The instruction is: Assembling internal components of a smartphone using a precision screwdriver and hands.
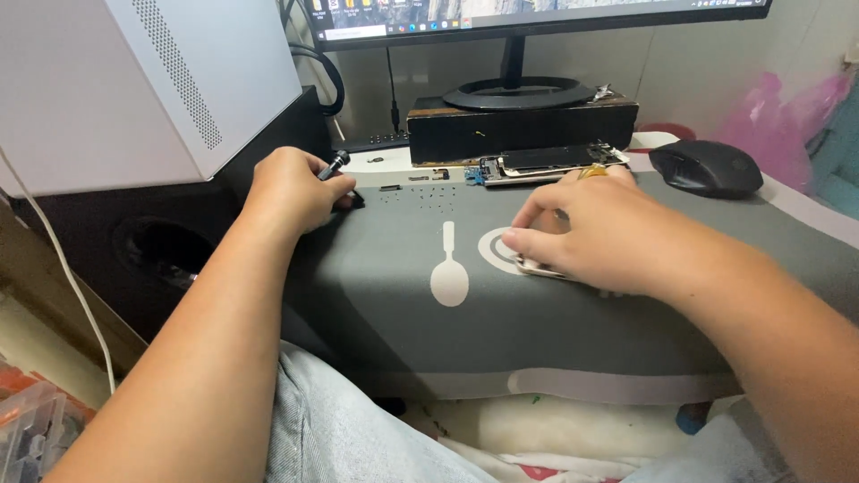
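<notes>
Gripping a slim black screwdriver (338, 165), left hand (291, 190); right hand (595, 234) fingers curled over a pale flat phone (537, 267).

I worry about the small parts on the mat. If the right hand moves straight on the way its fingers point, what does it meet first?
The right hand points left across the grey mat. First in that line is probably the white spoon-shaped print, only a flat marking. Farther on is the left hand holding a small black tool; depth is unclear.
</notes>
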